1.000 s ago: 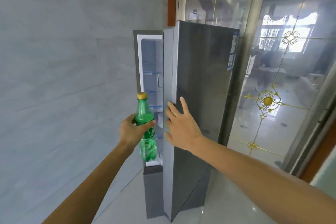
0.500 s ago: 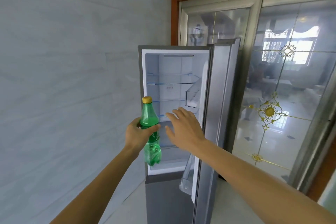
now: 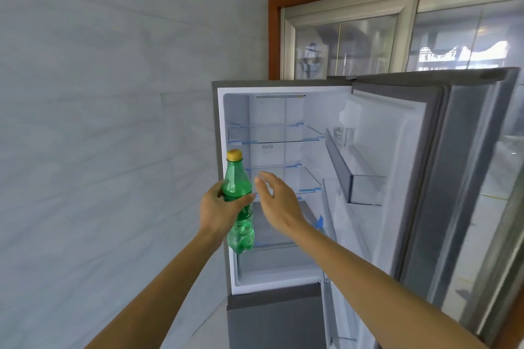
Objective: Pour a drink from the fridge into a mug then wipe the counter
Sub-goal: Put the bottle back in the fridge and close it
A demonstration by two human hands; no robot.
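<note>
A green plastic bottle point(image 3: 237, 187) with a yellow cap stands upright in my left hand point(image 3: 218, 208), which grips it round the middle in front of the fridge's left edge. My right hand point(image 3: 279, 200) hovers just right of the bottle with fingers spread and relaxed, holding nothing. The grey fridge point(image 3: 272, 317) stands open, its white interior showing bare glass shelves point(image 3: 279, 133). Its upper door point(image 3: 442, 178) is swung wide to the right, with clear door bins point(image 3: 360, 178) on its inner side.
A pale grey tiled wall point(image 3: 113, 122) runs along the left, close to the fridge. Behind the fridge are glass sliding doors point(image 3: 368, 42) in a brown wooden frame. No mug or counter is in view.
The fridge door has swung from nearly closed to wide open. My right hand left the door and moved in beside the bottle. The view has moved closer to the fridge.
</note>
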